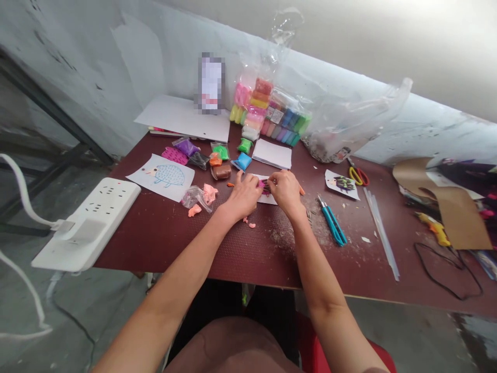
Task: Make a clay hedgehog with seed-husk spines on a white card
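A small white card (pixel 268 199) lies on the table with magenta clay (pixel 263 184) on it, partly covered by my fingers. My left hand (pixel 244 197) rests on the card's left side, fingers apart, fingertips at the clay. From the right, my right hand (pixel 287 191) pinches over the clay; what sits between its fingertips is too small to name. Orange sticks, perhaps markers, show at both sides of my hands. Beside my left wrist is peach clay (pixel 210 194) with a plastic wrapper (pixel 193 198). Thin dark pieces (pixel 309 216) lie by my right wrist.
A hedgehog drawing (pixel 166 175) lies left, near clay packets and a power strip (pixel 87 225). Bagged clay (pixel 272 114) stands behind. Rightward are a teal utility knife (pixel 333 223), a decorated card (pixel 341 184), scissors (pixel 359 175), glue sticks (pixel 381 233) and a glue gun (pixel 435 228) with its cord.
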A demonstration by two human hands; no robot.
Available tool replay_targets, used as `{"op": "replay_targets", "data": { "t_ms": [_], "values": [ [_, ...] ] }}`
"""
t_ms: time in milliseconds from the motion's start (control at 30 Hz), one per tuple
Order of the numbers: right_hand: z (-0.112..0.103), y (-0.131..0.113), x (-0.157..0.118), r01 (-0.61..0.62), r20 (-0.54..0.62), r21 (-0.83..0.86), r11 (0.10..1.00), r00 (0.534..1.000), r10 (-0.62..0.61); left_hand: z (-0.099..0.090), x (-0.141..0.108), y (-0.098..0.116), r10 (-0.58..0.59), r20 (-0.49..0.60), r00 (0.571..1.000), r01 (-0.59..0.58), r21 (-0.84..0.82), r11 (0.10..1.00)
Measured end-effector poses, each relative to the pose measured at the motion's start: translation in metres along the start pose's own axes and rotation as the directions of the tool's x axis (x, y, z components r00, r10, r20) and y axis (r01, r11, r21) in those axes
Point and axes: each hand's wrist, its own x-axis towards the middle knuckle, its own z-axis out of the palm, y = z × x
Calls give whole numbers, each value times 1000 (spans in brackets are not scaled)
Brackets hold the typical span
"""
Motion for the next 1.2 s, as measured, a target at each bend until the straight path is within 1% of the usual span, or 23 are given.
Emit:
{"op": "replay_targets", "data": {
  "t_ms": [367,600,733,833,1033,1200],
  "values": [
    [9,0,4,-1,-23,-50,999,1000,0,0,-1,0,30,-1,1000,-30,-29,999],
    [10,-4,6,-11,18,-86,996,1000,12,-5,-1,1,20,47,999,-18,-54,998],
    [8,-7,6,-18,40,-116,993,999,23,-5,-1,0,25,32,999,-23,-67,997],
    [6,-9,7,-37,52,-134,990,998,44,-5,-1,-1,38,24,999,-36,-71,997],
    [1,-14,9,-82,82,-145,986,992,95,-6,-1,0,25,48,999,-22,-72,997],
    [-4,-17,7,-151,102,-110,982,981,163,-5,-2,-1,29,14,999,-28,-75,997]
  ]
}}
